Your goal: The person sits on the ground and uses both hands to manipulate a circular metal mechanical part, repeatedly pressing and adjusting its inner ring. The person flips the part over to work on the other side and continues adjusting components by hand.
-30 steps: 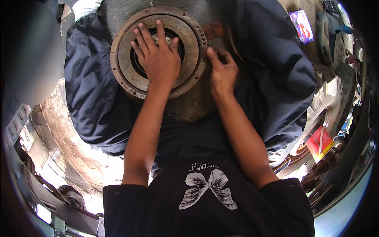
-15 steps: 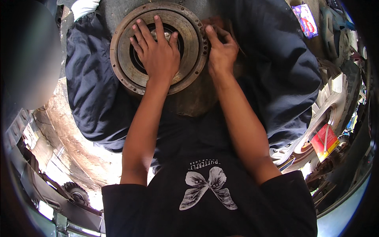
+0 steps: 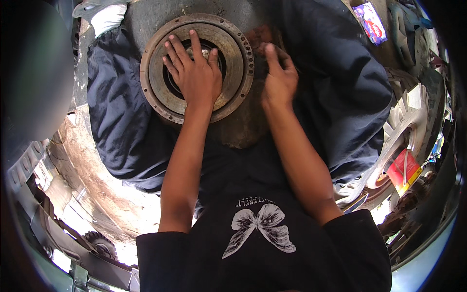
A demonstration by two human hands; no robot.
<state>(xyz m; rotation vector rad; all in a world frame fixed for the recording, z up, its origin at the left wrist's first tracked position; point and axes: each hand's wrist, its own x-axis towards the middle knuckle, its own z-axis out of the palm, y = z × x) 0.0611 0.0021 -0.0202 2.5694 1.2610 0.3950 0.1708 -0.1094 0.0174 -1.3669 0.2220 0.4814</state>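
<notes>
A heavy round metal plate (image 3: 233,78), rusty brown with small holes round its rim, lies between my legs. My left hand (image 3: 197,80) rests flat on its face with the fingers spread, partly covering the dark central opening. Just beyond the plate's right edge, my right hand (image 3: 281,80) is closed, thumb and fingers curled together. A thin reddish-brown piece (image 3: 262,35), blurred and dark, shows at those fingers by the holed rim. Its exact kind is not clear.
Under the plate is a dark, worn surface (image 3: 238,131). A purple packet (image 3: 372,24) lies at the far right. Lower down on that side are a wheel (image 3: 389,160) and a red-and-yellow box (image 3: 404,170). A small black tyre (image 3: 101,244) shows at lower left.
My right hand has shifted slightly right, away from the plate's rim. My left hand stays flat on the plate. The whole view has moved a little, so the plate appears lower.
</notes>
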